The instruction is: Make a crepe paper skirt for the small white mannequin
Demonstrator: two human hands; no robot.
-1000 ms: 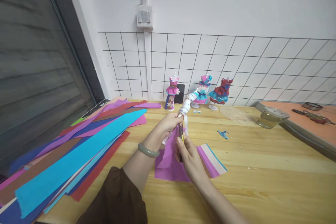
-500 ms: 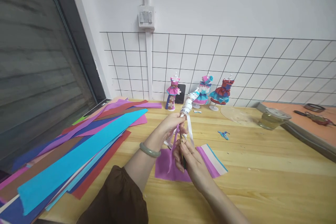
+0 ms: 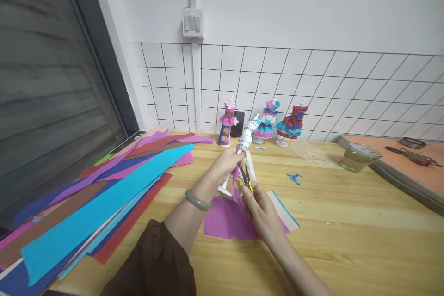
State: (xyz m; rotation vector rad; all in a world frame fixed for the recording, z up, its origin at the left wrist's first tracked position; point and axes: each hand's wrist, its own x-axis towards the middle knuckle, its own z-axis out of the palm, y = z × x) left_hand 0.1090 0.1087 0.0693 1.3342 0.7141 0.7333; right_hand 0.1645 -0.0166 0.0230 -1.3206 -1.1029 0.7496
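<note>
Left of frame: long flat strips [image 3: 104, 203], blue, brown, red, overlapping. Lower centre: thin purple sheet [image 3: 225, 222], flat on wooden table [image 3: 347, 249]. Centre: small white-wrapped mannequin [image 3: 245, 139], tilted; white ribbon [image 3: 250, 166] dangling. Left hand [image 3: 227, 163] closed round mannequin's lower part, purple strip [image 3: 236, 185] hanging beneath. Right hand [image 3: 259, 206] curled round scissors [image 3: 247, 181], blades slightly parted.

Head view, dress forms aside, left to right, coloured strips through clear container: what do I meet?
Coloured strips → left hand → right hand → blue scrap → clear container. Left out as overlapping: scissors, purple sheet.
</note>
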